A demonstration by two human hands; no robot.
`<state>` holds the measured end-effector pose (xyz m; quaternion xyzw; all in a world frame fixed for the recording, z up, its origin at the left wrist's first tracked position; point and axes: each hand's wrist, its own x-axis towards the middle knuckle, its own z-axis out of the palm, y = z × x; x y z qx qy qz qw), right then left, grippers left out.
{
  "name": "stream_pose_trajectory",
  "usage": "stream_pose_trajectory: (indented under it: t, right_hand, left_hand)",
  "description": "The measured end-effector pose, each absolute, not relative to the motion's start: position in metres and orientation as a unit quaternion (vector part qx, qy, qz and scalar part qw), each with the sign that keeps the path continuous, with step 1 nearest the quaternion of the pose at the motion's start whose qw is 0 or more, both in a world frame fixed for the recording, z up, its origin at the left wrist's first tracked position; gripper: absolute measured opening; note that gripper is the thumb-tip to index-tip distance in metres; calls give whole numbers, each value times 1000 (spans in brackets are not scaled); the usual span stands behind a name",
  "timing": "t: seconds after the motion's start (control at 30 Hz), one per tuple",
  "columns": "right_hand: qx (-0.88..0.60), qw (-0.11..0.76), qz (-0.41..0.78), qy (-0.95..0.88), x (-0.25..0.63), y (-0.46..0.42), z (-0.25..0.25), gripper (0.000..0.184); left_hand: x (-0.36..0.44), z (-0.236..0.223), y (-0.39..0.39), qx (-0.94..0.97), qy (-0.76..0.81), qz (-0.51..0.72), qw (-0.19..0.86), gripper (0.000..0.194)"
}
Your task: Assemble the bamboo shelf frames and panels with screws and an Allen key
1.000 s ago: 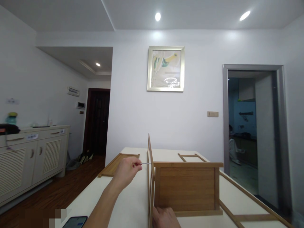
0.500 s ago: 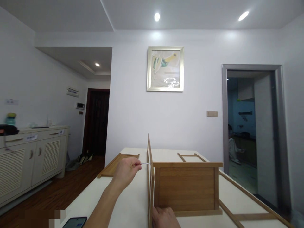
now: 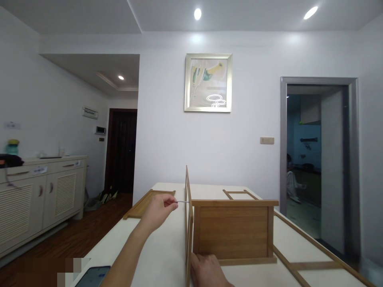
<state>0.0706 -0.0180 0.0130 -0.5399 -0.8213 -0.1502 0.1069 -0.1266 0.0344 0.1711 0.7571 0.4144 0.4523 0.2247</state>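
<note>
My left hand (image 3: 161, 209) is closed in a pinch around a slim metal rod, apparently a hex key (image 3: 182, 201). Its far end meets the upright wooden frame (image 3: 188, 223), seen nearly edge-on, level with the top rail of the wooden panel (image 3: 235, 231). That panel stands upright on the table, to the right of the frame and set across it. Low down, my right hand (image 3: 208, 271) grips the frame's near part beside the panel's lower left corner. Its fingertips are partly hidden.
On the white table (image 3: 161, 255) lie another wooden panel (image 3: 143, 204) at left, a small frame (image 3: 239, 195) at the back and a long frame (image 3: 317, 265) at right. A phone (image 3: 92, 276) is near the front left edge. A louvred cabinet (image 3: 42, 199) stands beyond.
The view has tipped slightly downward or shifted, so the wall picture sits higher. My left hand has turned the hex key slightly; its angle looks a little different. My right hand keeps its place.
</note>
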Motion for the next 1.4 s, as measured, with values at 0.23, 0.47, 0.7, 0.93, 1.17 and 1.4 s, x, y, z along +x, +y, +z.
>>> stream_pose_trajectory:
  t: [0.23, 0.47, 0.7, 0.93, 1.17, 1.4]
  right_hand:
    - [-536, 128, -123, -825, 70, -26, 19, 21]
    - [-529, 159, -88, -829, 73, -29, 22, 17]
    - [-515, 220, -33, -828, 81, -32, 26, 22]
    - [-504, 237, -6, -831, 98, -39, 47, 23]
    - [-548, 237, 6, -802, 145, -80, 54, 27]
    - [-618, 245, 50, -745, 179, -112, 38, 29]
  left_hand:
    - [-127, 168, 40, 750, 375, 478, 261, 19]
    - [-138, 136, 61, 702, 419, 506, 276, 24]
    - [-141, 55, 58, 698, 553, 394, 227, 19]
    - [-128, 28, 45, 732, 573, 300, 215, 19]
    - [-138, 49, 25, 799, 495, 209, 270, 23]
    - [-115, 75, -26, 826, 349, 31, 440, 20]
